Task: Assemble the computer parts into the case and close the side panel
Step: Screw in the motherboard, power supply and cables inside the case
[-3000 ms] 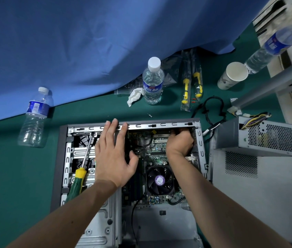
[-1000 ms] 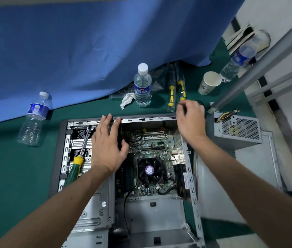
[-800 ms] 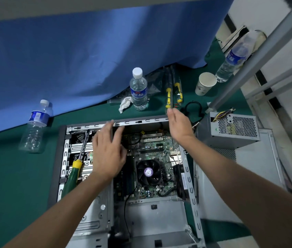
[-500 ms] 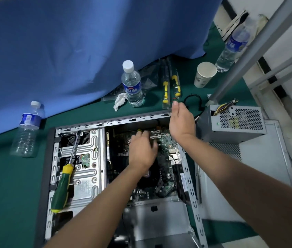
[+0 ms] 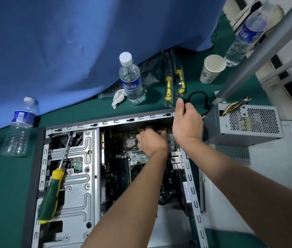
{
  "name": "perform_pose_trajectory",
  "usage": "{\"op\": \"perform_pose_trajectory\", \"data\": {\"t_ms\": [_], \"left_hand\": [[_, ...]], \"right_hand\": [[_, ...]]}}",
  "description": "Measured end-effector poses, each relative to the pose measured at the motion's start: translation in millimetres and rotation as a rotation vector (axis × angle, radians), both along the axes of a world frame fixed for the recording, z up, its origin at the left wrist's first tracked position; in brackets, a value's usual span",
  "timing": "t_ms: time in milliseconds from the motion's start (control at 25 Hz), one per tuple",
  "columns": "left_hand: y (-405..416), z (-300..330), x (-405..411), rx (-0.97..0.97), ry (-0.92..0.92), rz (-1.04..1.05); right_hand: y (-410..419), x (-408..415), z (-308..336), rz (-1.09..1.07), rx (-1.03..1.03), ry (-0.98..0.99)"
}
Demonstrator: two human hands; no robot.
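The open computer case (image 5: 116, 120) lies flat on the green table, with its motherboard (image 5: 138, 156) exposed. My left hand (image 5: 150, 142) reaches inside and its bent fingers press down at the board's far end, near the expansion slots; the fingertips are hidden. At the case's far right corner, my right hand (image 5: 188, 122) pinches the end of a black cable (image 5: 199, 93) that loops over the table. The grey power supply (image 5: 249, 122) stands outside the case on the side panel (image 5: 276, 176), right of the case.
A green-and-yellow screwdriver (image 5: 52, 192) lies on the drive cage (image 5: 77, 185). Behind the case are a water bottle (image 5: 131, 81), a tissue (image 5: 118, 97), packed screwdrivers (image 5: 174, 81) and a paper cup (image 5: 211, 68). Another bottle (image 5: 20, 126) lies left. A metal post (image 5: 259, 42) slants at right.
My left hand left the drive cage and moved right, onto the motherboard's far end. My right hand came out of the case to its far right corner and took the cable end.
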State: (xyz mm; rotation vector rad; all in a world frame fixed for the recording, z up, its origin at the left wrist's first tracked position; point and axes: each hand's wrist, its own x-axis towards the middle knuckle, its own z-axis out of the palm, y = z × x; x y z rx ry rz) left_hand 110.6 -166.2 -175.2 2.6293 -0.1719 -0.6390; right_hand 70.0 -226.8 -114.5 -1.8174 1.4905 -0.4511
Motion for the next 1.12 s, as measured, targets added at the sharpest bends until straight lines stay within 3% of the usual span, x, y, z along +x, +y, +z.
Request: {"op": "perform_pose_trajectory", "data": {"t_ms": [1120], "left_hand": [[-16.8, 17.9, -10.0, 0.019, 0.047, 0.089]], "right_hand": [[-0.9, 0.5, 3.3, 0.017, 0.036, -0.007]]}}
